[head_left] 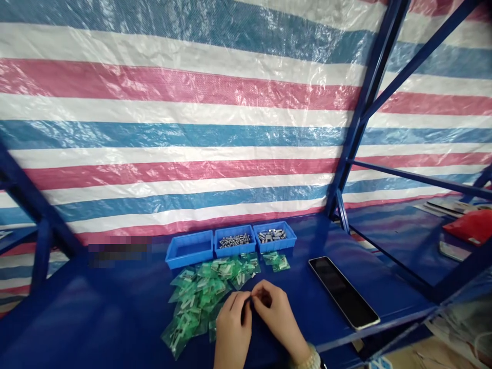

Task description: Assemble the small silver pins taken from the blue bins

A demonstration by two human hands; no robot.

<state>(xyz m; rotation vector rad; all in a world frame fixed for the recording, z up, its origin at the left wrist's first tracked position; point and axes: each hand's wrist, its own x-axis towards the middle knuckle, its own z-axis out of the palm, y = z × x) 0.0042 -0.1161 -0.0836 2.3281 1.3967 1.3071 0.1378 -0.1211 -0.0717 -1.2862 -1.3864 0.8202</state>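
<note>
My left hand (232, 323) and my right hand (279, 312) meet fingertip to fingertip just above the blue table (96, 323). Both are closed in a pinch, and whatever is between the fingers is too small or hidden to make out. To the left of my hands, and partly behind the left one, lies a pile of small clear green-tinted plastic bags (203, 287) with metal pieces inside. A few more such bags (277, 260) lie apart, in front of the right-hand bin.
Behind the bags stand three blue bins in a row: an empty one (190, 261), a middle one (226, 251) and a right one (282, 246), the last two holding small metal parts. A phone (344, 292) lies at right. Blue frame posts (351, 133) and a striped sheet (192, 113) enclose the back.
</note>
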